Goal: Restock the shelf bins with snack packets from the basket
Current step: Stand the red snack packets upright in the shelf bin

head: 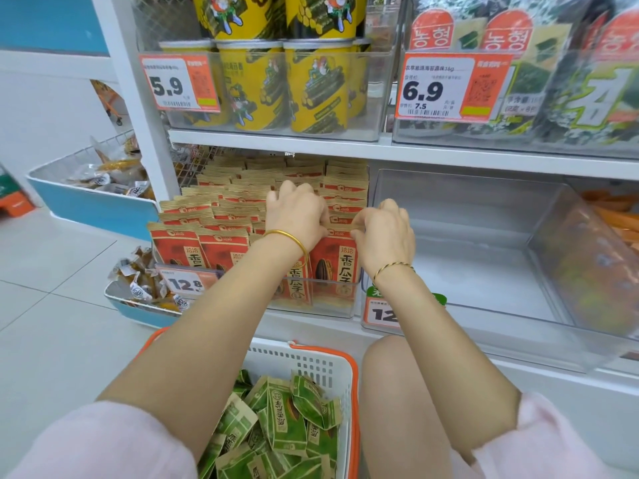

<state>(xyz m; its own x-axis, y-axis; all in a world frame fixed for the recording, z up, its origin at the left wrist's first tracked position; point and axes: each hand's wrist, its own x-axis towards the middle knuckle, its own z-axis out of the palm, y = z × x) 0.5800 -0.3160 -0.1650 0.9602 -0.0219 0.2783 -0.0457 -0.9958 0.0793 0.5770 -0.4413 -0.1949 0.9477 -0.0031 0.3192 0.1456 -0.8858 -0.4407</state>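
A clear shelf bin (318, 305) holds several rows of red sunflower-seed packets (221, 216). My left hand (297, 212) and my right hand (383, 229) both reach into its right front corner, fingers curled over the top edges of the front red packets (337, 261). To the right sits a clear bin (484, 271) with nothing in it. Below my forearms stands a white basket with an orange rim (325, 361), filled with several green snack packets (287, 420).
The upper shelf carries yellow seaweed cans (311, 91) and dark seaweed packs (539, 81) behind price tags. Blue-sided wire bins (90, 202) of wrapped snacks stand at the left on the tiled floor. My bare knee (390, 375) is beside the basket.
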